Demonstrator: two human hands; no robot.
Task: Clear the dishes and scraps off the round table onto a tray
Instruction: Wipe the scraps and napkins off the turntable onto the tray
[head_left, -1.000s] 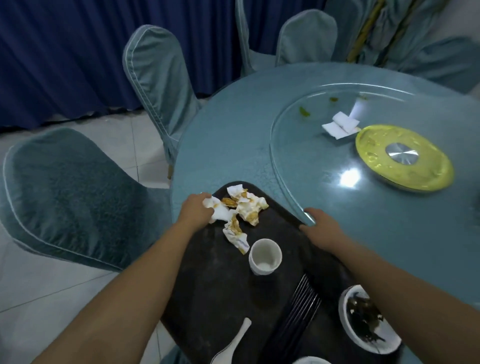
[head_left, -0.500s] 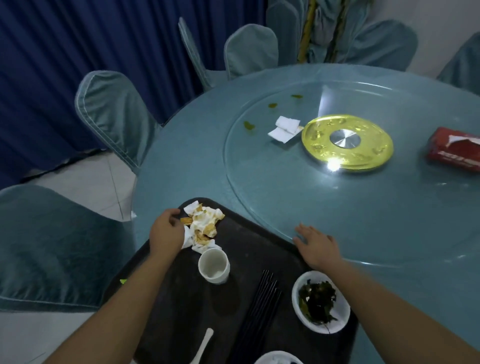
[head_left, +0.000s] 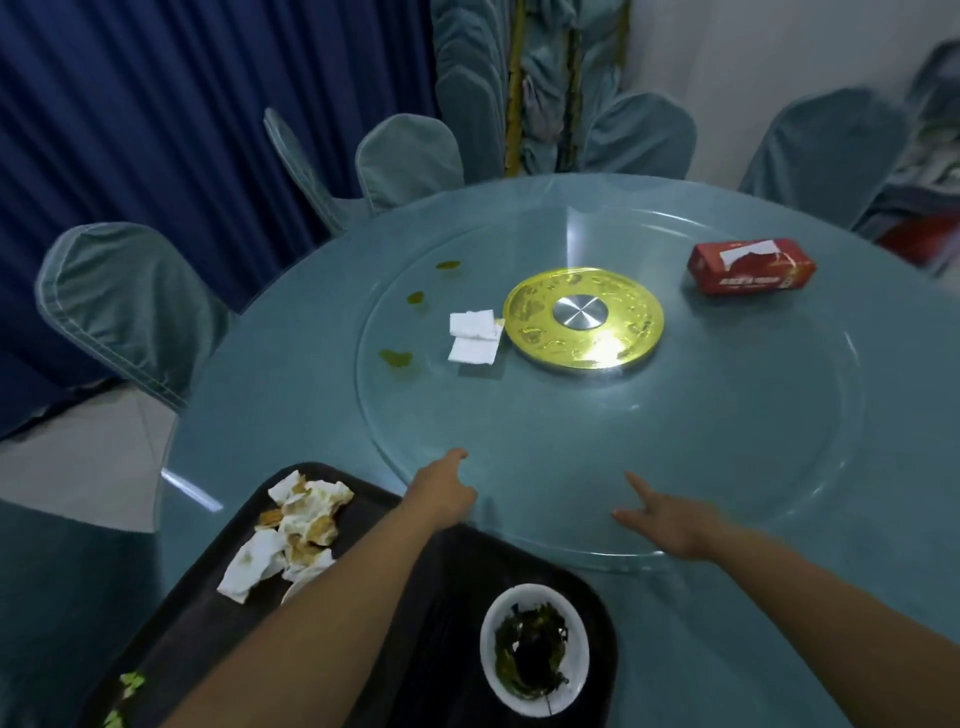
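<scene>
A dark tray lies at the near edge of the round table. On the tray are crumpled, stained napkins and a white bowl of dark greens. My left hand reaches over the tray's far edge, empty, fingers near the rim of the glass turntable. My right hand rests on the glass, fingers spread, holding nothing. Farther off on the glass lie folded white napkins and small food scraps.
A gold disc marks the turntable's centre. A red tissue box sits at the far right. Covered chairs ring the table, with stacked chairs and a blue curtain behind.
My left hand let go of the napkins on the tray and moved forward to the glass rim. My right hand slid right onto the turntable. The view swung toward the table's centre.
</scene>
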